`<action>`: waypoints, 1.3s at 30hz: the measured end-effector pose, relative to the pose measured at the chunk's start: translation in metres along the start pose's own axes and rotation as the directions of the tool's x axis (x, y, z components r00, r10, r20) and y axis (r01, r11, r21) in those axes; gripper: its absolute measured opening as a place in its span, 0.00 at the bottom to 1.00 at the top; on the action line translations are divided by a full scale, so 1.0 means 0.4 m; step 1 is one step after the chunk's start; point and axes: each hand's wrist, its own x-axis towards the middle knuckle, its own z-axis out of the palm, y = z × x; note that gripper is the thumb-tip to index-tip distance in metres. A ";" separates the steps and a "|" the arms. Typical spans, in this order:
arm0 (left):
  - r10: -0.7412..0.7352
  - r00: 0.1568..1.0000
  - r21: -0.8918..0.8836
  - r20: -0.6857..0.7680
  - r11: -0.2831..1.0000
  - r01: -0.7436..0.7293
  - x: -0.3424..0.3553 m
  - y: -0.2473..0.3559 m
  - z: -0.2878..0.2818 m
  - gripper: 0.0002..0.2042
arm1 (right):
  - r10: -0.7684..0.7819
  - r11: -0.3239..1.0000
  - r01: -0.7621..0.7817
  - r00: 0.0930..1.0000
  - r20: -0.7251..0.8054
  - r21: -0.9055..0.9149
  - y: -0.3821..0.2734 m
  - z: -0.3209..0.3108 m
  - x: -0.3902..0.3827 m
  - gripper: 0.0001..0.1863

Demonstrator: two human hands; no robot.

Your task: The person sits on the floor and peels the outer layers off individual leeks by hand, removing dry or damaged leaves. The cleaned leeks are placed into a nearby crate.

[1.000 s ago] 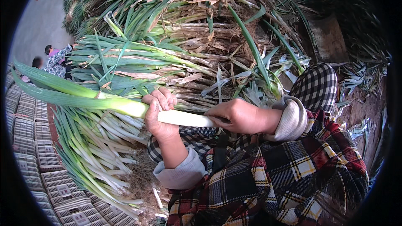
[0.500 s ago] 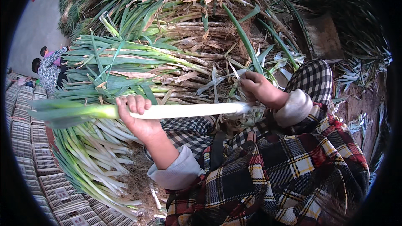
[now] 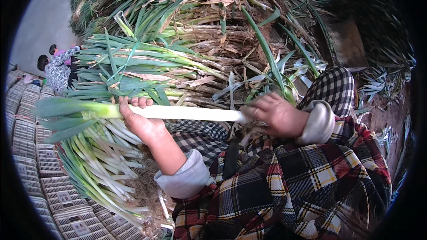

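A thick leek (image 3: 187,113) with a smooth white stalk and green leaves lies level across my lap. My left hand (image 3: 138,118) is wrapped round it, just where the white turns green. At its root end is my right hand (image 3: 278,114), fingers smeared by motion, over or against the tip; whether they grip it I cannot make out. Pale roots (image 3: 249,134) hang below that hand. Cleaned leeks (image 3: 109,155) with white stalks lie in a heap at the lower left, their roots toward me. Beyond my hands, uncleaned leeks (image 3: 178,64) with dry brown leaves are piled up.
Stacked slatted crates (image 3: 55,169) line the left side. Two people (image 3: 60,69) are at the far left, beside the grey floor (image 3: 49,18). Leaf scraps (image 3: 376,84) litter the ground on the right, near a brown board (image 3: 349,40).
My right hand has come down and left onto the root end of the leek, turning over. The left hand has shifted slightly left with the leek. The whole view has also shifted a little.
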 end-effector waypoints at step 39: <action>0.192 0.980 0.580 0.051 0.793 -0.185 0.478 0.495 -0.275 0.08 | 0.176 0.984 -0.177 0.900 0.399 -0.034 0.062 0.134 -0.067 0.18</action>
